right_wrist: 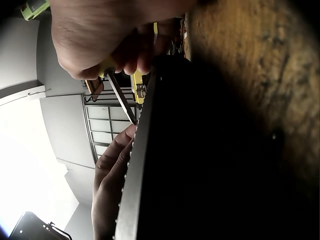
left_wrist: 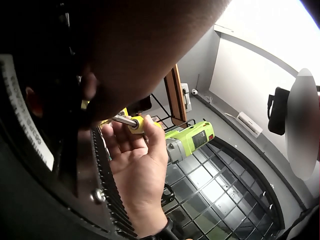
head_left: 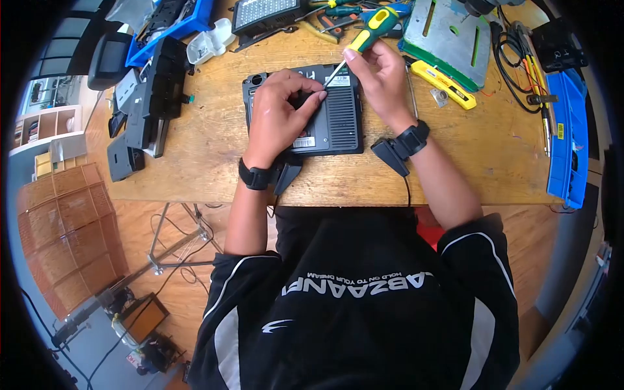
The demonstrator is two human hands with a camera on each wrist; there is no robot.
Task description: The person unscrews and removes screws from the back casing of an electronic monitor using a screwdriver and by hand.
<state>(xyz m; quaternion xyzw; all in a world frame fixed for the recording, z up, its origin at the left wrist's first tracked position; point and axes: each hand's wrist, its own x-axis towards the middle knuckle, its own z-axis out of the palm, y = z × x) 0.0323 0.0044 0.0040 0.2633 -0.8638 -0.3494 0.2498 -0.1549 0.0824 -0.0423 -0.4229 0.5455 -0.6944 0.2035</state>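
A black device (head_left: 341, 123) with a ribbed vent panel and white labels lies flat on the wooden workbench. My right hand (head_left: 382, 81) holds a yellow-and-green screwdriver (head_left: 374, 29) by the lower handle, its shaft slanting down to the left. In the left wrist view, that hand's thumb and fingers (left_wrist: 152, 131) grip the yellow collar beside the metal shaft. Over the device, my left hand (head_left: 279, 117) pinches the screwdriver's tip end between thumb and forefinger. The right wrist view shows the shaft (right_wrist: 120, 97) reaching the left fingertips at the device's edge. The very tip is hidden.
A yellow cutter knife (head_left: 444, 84) lies right of the device, near a green-edged metal plate (head_left: 448, 39). Blue bins (head_left: 564, 140) stand at the right edge. Black parts (head_left: 153, 97) are piled at the left, and an LED panel (head_left: 266, 13) sits at the back.
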